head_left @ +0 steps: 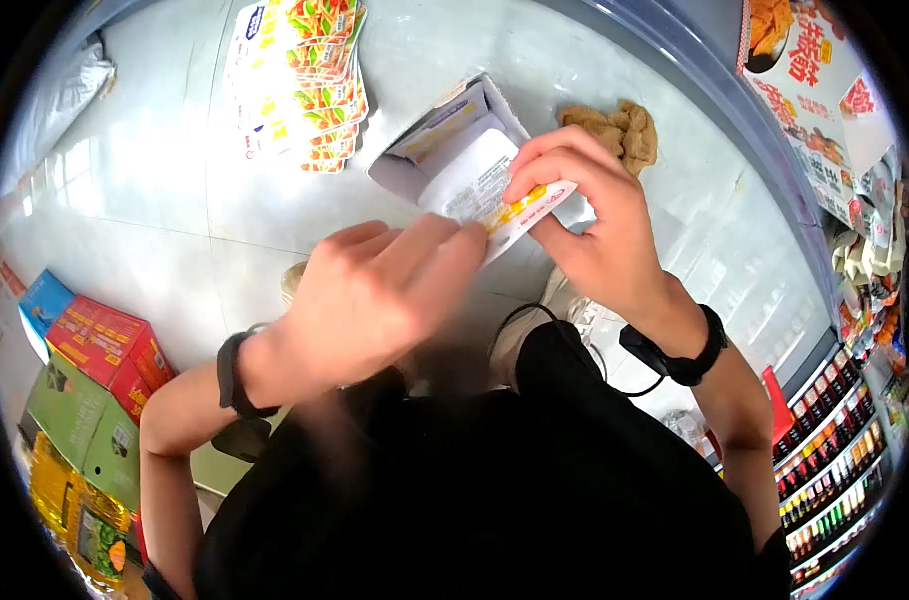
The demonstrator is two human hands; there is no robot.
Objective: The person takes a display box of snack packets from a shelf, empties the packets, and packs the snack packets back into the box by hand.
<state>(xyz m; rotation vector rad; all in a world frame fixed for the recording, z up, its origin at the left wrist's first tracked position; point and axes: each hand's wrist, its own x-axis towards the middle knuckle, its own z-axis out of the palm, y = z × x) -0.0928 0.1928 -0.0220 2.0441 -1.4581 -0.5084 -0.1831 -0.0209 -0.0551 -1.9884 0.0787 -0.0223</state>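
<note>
A white printed packet with yellow lettering is tilted between my two hands. My right hand grips its upper right end, fingers over the far side and thumb beneath. My left hand, slightly blurred, has its fingers curled together at the packet's lower left end; its fingertips are partly hidden. Just behind the packet, an open cardboard box rests on the floor, its inside facing me. Overlapping white packets with food pictures lie in a row on the floor to the box's left.
A crumpled brown cloth lies on the grey tiled floor beyond my right hand. Red and green boxes stand at left. A shelf of small bottles and a printed carton are at right. A black cable hangs near my right wrist.
</note>
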